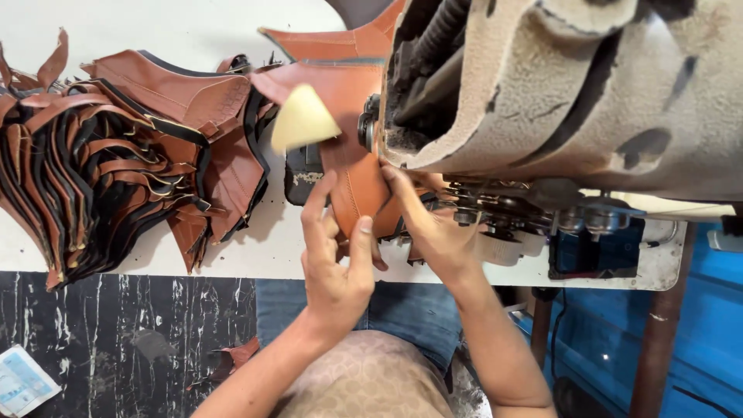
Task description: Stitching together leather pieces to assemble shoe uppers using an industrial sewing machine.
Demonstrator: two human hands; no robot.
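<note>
A brown leather piece (357,174) with a pale foam patch (300,118) lies under the head of a worn sewing machine (557,93). My left hand (334,259) pinches its near edge from the left, thumb and fingers on the leather. Against the same edge, from the right, my right hand (429,224) presses close beside the machine's needle area. Both hands grip the leather piece, which curves up and away toward the back of the table.
A big heap of brown leather cut pieces with black edges (108,155) covers the left of the white table (255,248). A leather scrap (236,356) and a paper packet (23,381) lie on the dark marbled floor. Blue surfaces stand at right.
</note>
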